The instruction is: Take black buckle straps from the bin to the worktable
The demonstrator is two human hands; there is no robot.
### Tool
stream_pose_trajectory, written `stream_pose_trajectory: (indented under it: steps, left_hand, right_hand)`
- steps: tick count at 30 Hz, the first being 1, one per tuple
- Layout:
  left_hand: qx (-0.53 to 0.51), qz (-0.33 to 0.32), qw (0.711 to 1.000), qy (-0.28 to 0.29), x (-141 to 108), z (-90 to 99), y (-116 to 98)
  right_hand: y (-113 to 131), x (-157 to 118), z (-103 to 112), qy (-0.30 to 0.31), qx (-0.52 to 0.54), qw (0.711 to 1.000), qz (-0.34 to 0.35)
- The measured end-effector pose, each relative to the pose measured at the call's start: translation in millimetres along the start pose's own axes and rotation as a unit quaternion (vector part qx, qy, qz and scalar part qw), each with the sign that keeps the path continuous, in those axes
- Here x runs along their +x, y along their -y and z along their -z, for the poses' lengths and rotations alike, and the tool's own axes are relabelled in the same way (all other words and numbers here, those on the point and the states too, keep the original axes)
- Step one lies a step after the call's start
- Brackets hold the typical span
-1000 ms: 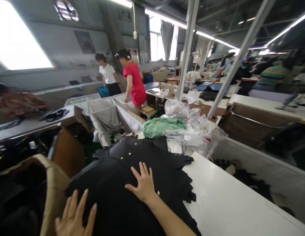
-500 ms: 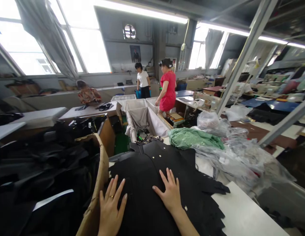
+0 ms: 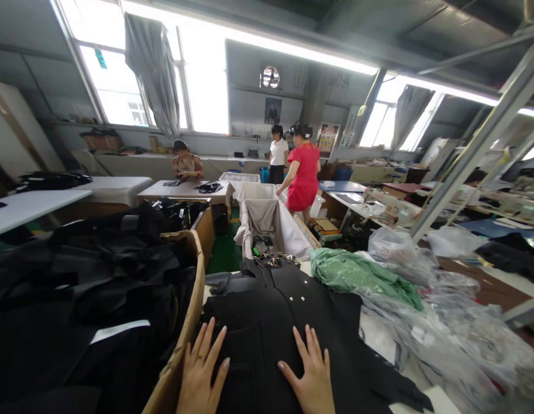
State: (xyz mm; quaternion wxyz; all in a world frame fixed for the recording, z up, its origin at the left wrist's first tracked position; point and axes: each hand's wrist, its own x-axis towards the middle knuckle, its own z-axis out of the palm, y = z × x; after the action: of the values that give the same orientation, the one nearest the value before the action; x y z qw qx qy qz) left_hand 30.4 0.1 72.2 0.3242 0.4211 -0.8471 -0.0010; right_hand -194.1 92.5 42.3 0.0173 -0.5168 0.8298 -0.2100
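Our left grip (image 3: pixel 202 368) and right grip (image 3: pixel 307 374) lie open on a black garment (image 3: pixel 267 328), palms down and fingers spread, neither one clenched nor pinching any cloth. The garment sits spread across the counter (image 3: pixel 434 399) straight ahead of us, with small metal studs (image 3: pixel 302 299) down its front. Flat pressure like this works best with both palms spread and apart, smoothing the cloth without dragging it into creases. Just left of the garment stands a cardboard box (image 3: pixel 180 305), heaped with more black clothing (image 3: pixel 98 276). Just past the garment's far edge lies a small tangle of metal hardware (image 3: pixel 273 260), and to the right a green cloth (image 3: pixel 361 276) sits among clear plastic bags (image 3: pixel 430 339). Farther on is a fabric-lined bin (image 3: pixel 260 215). Beside it stands a co-worker in a red dress (image 3: pixel 303 178), with another in a white T-shirt (image 3: pixel 277 158) behind. A seated co-worker in a floral top (image 3: pixel 187 167) works at the left, sewing machines (image 3: pixel 391 204) line the right, and bright windows (image 3: pixel 202 75) fill the far wall
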Motion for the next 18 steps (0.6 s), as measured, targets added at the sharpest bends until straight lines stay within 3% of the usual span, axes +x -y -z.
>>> stream_pose_trajectory:
  steps: [10, 15, 18]
  left_hand:
    - [-0.076, 0.079, 0.992, 0.054, -16, -5.2, -5]
    - [-0.084, 0.057, 0.993, 0.068, -15, -8.4, -17]
    - [-0.083, 0.036, 0.990, 0.107, -10, -10.8, -26]
  right_hand:
    - [-9, -1, -1, 0.014, 0.014, 1.000, -0.013]
    - [-29, 10, -3, 0.012, 0.066, 0.998, -0.014]
    - [-50, 16, -8, 0.013, 0.139, 0.990, -0.013]
